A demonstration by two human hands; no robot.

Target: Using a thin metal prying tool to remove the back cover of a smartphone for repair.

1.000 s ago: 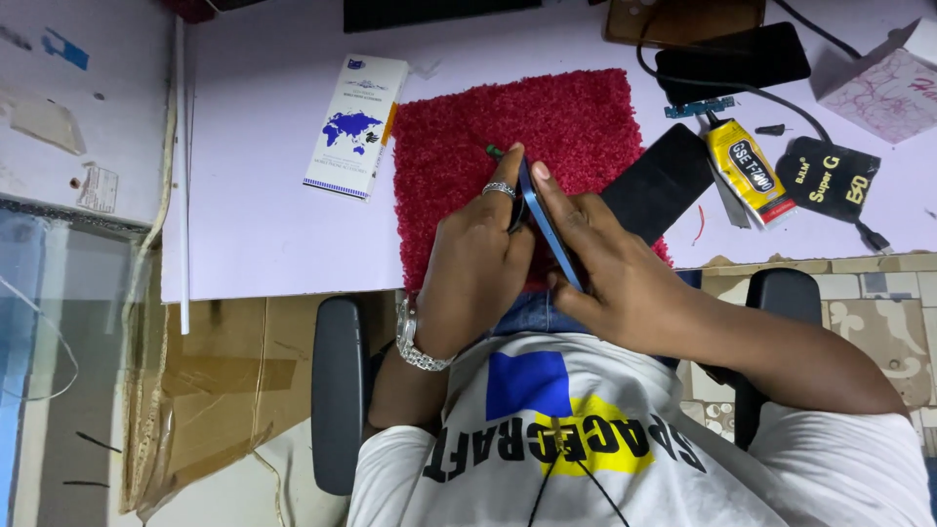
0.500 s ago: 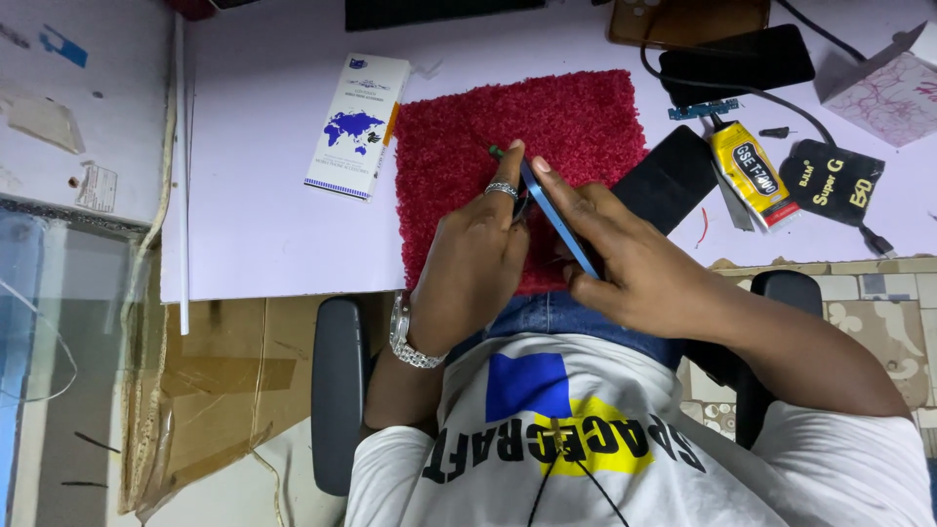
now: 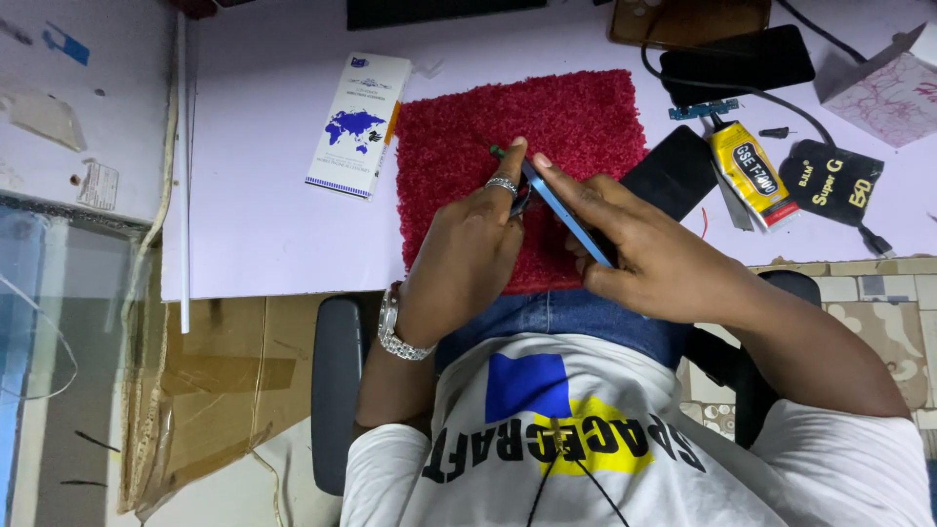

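My right hand (image 3: 664,259) keeps its grip clenched around a slim blue-edged phone (image 3: 566,210), held on edge and tilted, its far end pointing up and left over the red shag mat (image 3: 586,107). My left hand (image 3: 468,259), ring on one finger and a metal watch (image 3: 395,327) at the wrist, pinches a thin green-tipped tool (image 3: 500,153) against the phone's far end; that grip is closed tight on the tool, thumb and forefinger pressed together right where tool and phone meet. Over the last second little has shifted: both hands have stayed locked in much the same pose above the near half of the mat, the phone's angle only slightly altered, which I judge to mean the work at that edge of the phone is going on slowly rather than finished.

Out from the hands, a dark flat panel (image 3: 673,176) lies just right of the mat, partly under my right hand. Farther right sit a yellow glue tube (image 3: 752,171) and a black pouch (image 3: 830,181), with a second black phone (image 3: 737,60) on a cable beyond them. Left of the mat a white box with a blue map print (image 3: 356,122) rests on the pale tabletop (image 3: 264,224).
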